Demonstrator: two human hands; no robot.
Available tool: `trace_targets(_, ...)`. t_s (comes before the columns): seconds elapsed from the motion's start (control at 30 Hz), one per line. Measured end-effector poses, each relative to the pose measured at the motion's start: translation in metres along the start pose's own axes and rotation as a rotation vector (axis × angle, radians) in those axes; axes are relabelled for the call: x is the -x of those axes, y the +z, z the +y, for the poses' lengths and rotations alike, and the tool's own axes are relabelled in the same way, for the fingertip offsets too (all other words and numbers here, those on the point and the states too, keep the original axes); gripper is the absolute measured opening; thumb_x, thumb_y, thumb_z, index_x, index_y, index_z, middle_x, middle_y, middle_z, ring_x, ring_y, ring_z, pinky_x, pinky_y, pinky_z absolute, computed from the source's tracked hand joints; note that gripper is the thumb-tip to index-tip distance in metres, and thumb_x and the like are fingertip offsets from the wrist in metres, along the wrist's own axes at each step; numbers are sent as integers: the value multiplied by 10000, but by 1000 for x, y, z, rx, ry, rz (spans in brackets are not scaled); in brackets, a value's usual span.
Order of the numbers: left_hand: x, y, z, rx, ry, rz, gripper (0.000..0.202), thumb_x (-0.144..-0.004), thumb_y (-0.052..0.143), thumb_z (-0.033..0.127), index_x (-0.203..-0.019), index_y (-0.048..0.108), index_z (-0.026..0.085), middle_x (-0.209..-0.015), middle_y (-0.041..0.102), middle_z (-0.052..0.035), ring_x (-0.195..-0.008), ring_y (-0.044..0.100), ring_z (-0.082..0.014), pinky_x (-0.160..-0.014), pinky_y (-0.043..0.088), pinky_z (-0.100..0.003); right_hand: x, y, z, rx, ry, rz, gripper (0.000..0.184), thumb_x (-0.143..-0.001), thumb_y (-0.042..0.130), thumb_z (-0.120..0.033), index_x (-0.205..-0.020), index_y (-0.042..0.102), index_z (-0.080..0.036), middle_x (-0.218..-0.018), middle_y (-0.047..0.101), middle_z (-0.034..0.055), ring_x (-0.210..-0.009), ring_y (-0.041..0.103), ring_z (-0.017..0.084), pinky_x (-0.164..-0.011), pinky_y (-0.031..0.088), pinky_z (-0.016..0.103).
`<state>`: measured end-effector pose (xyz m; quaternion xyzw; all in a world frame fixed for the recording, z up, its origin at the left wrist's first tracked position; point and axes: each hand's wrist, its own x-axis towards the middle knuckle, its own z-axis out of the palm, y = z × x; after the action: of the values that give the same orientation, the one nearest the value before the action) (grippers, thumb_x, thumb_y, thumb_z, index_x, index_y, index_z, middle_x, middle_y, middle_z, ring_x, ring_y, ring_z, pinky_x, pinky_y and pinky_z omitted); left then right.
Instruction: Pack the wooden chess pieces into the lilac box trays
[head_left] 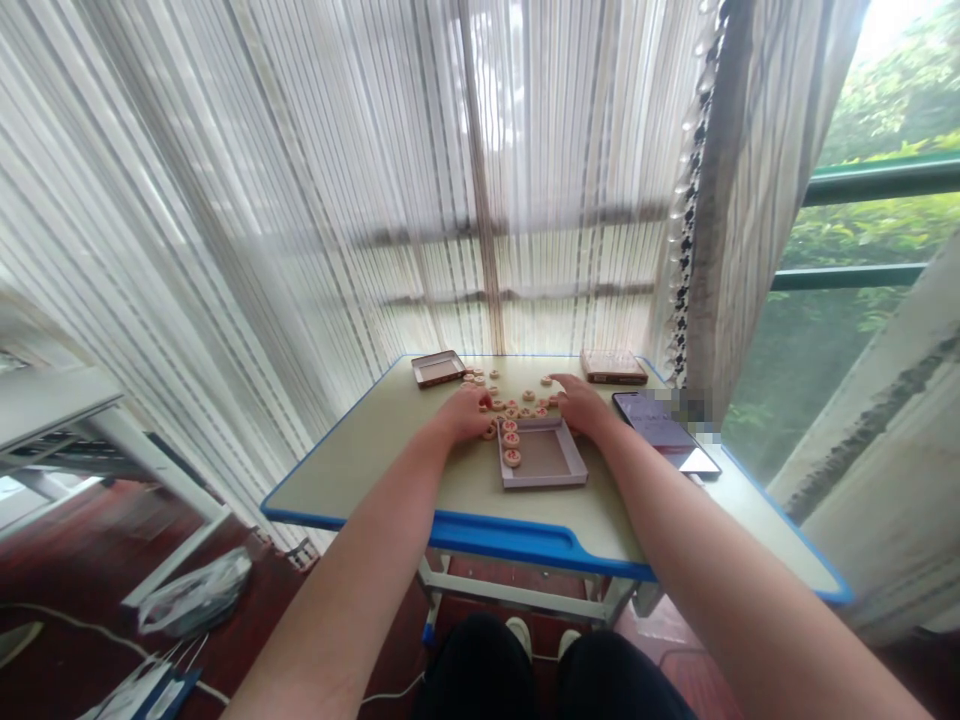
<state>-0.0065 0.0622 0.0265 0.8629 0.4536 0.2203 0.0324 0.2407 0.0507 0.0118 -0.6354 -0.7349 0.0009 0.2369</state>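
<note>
My left hand (466,413) rests on the desk (375,455) with its fingers curled over round wooden game pieces (517,400) scattered in the middle. What it grips, if anything, is hidden. My right hand (577,402) lies palm down over more pieces at the far corner of a shallow grey tray (555,470), fingers stretched toward the left. Three pieces (511,441) sit in a column at the tray's left side.
A brown box lid (438,368) lies at the desk's far left and a wooden box (613,367) at the far right. A phone (664,432) lies right of the tray. Sheer curtains hang behind; a bag and cables lie on the floor at left.
</note>
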Motion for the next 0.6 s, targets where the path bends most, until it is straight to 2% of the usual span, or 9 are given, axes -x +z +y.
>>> trace_targets(0.07,0,1,0,-12,22,-3,205,-626,550,157,-801,657,159,-851,589,-59,-792,557,-178,-732,460,-275,-3,6,1,-37,2,71,493,-900,318,-232,-1372,376,-101,-1411,406,105,-1288,365,174,-1060,269,280)
trace_targets(0.1,0,2,1,-15,28,-2,200,-639,546,163,-799,666,161,-845,589,-58,-787,560,-176,-732,462,-275,-5,8,3,-51,7,66,501,-923,282,-278,-1381,355,-88,-1418,392,116,-1301,349,176,-1067,263,289)
trace_targets(0.2,-2,4,1,-10,43,14,193,-679,546,192,-800,697,181,-861,599,-54,-821,571,-173,-770,467,-275,-11,17,9,-36,-57,-29,529,-952,189,-342,-1369,377,-76,-1406,401,141,-1313,336,182,-1075,261,308)
trace_targets(0.33,-6,6,-1,-9,49,23,199,-726,546,215,-824,719,200,-879,634,-48,-865,584,-168,-822,463,-271,-17,28,20,114,-233,-83,474,-934,256,-245,-1364,397,-105,-1422,372,143,-1324,318,211,-1079,264,364)
trace_targets(0.5,-8,8,-3,-32,26,48,237,-757,519,176,-893,711,203,-912,670,-41,-900,587,-168,-858,453,-269,-18,30,22,174,-264,-112,473,-902,301,-171,-1351,409,-69,-1421,357,175,-1318,326,246,-1065,287,403)
trace_targets(0.6,-8,9,-3,-33,-7,67,278,-753,494,128,-932,697,193,-975,670,-42,-951,581,-166,-901,437,-265,-15,27,17,108,-254,-98,451,-881,334,-155,-1305,474,-91,-1399,397,165,-1301,359,244,-1053,304,411)
